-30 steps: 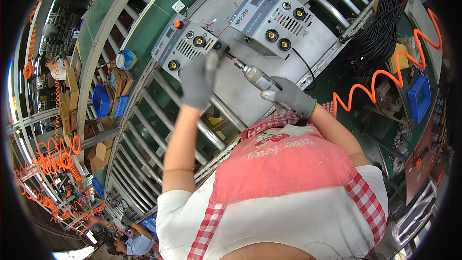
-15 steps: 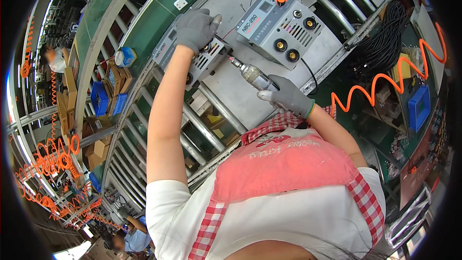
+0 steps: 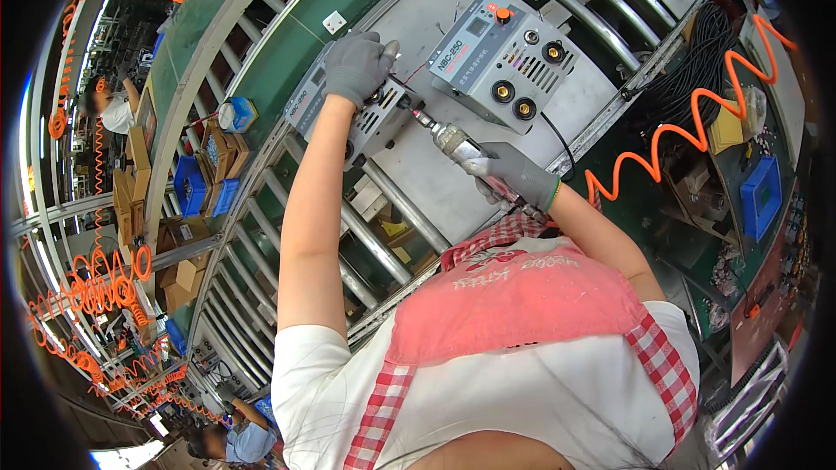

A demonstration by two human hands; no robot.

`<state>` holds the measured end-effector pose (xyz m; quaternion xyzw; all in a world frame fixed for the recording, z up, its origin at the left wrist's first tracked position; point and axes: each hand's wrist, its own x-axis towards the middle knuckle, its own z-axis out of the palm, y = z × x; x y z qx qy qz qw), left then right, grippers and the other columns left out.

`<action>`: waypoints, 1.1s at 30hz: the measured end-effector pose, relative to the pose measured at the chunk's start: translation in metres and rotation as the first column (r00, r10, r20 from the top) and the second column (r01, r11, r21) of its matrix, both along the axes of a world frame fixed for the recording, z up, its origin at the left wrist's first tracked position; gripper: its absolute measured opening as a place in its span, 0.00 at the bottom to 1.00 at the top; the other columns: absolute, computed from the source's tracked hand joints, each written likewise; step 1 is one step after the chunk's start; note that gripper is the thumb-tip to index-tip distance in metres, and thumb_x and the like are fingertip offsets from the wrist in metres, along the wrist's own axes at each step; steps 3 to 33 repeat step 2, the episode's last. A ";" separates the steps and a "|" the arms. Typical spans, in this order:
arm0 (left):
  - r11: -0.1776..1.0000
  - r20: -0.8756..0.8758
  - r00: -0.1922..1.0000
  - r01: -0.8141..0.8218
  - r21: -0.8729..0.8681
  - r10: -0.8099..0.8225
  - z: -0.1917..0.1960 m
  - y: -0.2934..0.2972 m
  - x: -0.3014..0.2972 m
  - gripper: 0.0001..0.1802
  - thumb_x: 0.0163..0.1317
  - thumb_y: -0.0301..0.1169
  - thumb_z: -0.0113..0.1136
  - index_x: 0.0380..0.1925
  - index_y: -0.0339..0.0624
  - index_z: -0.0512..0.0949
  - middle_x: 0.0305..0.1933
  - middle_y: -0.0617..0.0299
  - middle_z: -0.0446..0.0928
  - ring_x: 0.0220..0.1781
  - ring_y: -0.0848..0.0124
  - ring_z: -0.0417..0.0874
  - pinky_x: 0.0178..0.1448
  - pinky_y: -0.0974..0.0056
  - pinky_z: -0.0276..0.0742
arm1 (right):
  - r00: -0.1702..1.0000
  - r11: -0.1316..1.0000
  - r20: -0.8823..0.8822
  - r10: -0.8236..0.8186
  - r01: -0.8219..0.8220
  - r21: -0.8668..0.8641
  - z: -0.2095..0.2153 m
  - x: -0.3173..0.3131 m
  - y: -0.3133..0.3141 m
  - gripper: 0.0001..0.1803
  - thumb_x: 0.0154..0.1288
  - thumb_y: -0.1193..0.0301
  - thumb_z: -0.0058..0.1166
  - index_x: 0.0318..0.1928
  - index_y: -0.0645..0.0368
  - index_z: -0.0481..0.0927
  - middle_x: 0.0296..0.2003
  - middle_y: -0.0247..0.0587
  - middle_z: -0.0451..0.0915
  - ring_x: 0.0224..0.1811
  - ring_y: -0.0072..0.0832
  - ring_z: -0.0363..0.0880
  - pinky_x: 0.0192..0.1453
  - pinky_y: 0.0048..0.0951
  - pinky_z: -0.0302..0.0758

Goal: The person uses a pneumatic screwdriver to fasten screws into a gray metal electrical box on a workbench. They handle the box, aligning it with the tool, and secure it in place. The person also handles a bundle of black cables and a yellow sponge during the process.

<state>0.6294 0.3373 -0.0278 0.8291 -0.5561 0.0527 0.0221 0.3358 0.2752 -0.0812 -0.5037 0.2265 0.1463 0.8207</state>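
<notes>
My left hand (image 3: 360,68), in a grey glove, rests on the front end of a grey welding machine (image 3: 380,122). Its fingers are curled, and what they grip underneath is hidden. A grey-gloved right hand (image 3: 520,176), mine, is wrapped round a metal air screwdriver (image 3: 453,141). The screwdriver's tip points up and left, close to the front panel of that machine; whether it touches cannot be told. Right of it stands a second welding machine (image 3: 501,61) with an orange knob, brass sockets and a black cable.
Both machines sit on a grey metal board (image 3: 435,196) over a roller conveyor (image 3: 387,231). An orange coiled hose (image 3: 662,161) runs along the right, near a bundle of black cables (image 3: 697,70) and a blue tray (image 3: 760,196). Cardboard boxes, blue bins and other people are at left.
The whole view has shifted slightly. My right hand has turned a little, and more of the air screwdriver's body shows below it. My left hand stays on the left machine.
</notes>
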 end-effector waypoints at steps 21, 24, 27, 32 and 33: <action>0.999 -0.025 1.000 -0.013 0.029 0.014 0.003 0.000 0.000 0.24 0.64 0.51 0.50 0.23 0.44 0.81 0.30 0.53 0.80 0.38 0.55 0.80 0.44 0.54 0.75 | 1.000 0.999 0.007 0.013 -0.013 0.051 0.001 0.000 -0.002 0.25 0.62 0.52 0.58 0.44 0.63 0.74 0.18 0.37 0.74 0.15 0.24 0.76 0.14 0.24 0.72; 0.999 -0.025 1.000 -0.013 0.029 0.014 0.003 0.000 0.000 0.24 0.64 0.51 0.50 0.23 0.44 0.81 0.30 0.53 0.80 0.38 0.55 0.80 0.44 0.54 0.75 | 1.000 0.999 0.007 0.013 -0.013 0.051 0.001 0.000 -0.002 0.25 0.62 0.52 0.58 0.44 0.63 0.74 0.18 0.37 0.74 0.15 0.24 0.76 0.14 0.24 0.72; 0.999 -0.025 1.000 -0.013 0.029 0.014 0.003 0.000 0.000 0.24 0.64 0.51 0.50 0.23 0.44 0.81 0.30 0.53 0.80 0.38 0.55 0.80 0.44 0.54 0.75 | 1.000 0.999 0.007 0.013 -0.013 0.051 0.001 0.000 -0.002 0.25 0.62 0.52 0.58 0.44 0.63 0.74 0.18 0.37 0.74 0.15 0.24 0.76 0.14 0.24 0.72; 0.999 -0.025 1.000 -0.013 0.029 0.014 0.003 0.000 0.000 0.24 0.64 0.51 0.50 0.23 0.44 0.81 0.30 0.53 0.80 0.38 0.55 0.80 0.44 0.54 0.75 | 1.000 0.999 0.007 0.013 -0.013 0.051 0.001 0.000 -0.002 0.25 0.62 0.52 0.58 0.44 0.63 0.74 0.18 0.37 0.74 0.15 0.24 0.76 0.14 0.24 0.72; 0.999 -0.025 1.000 -0.013 0.029 0.014 0.003 0.000 0.000 0.24 0.64 0.51 0.50 0.23 0.44 0.81 0.30 0.53 0.80 0.38 0.55 0.80 0.44 0.54 0.75 | 1.000 0.999 0.007 0.013 -0.013 0.051 0.001 0.000 -0.002 0.25 0.62 0.52 0.58 0.44 0.63 0.74 0.18 0.37 0.74 0.15 0.24 0.76 0.14 0.24 0.72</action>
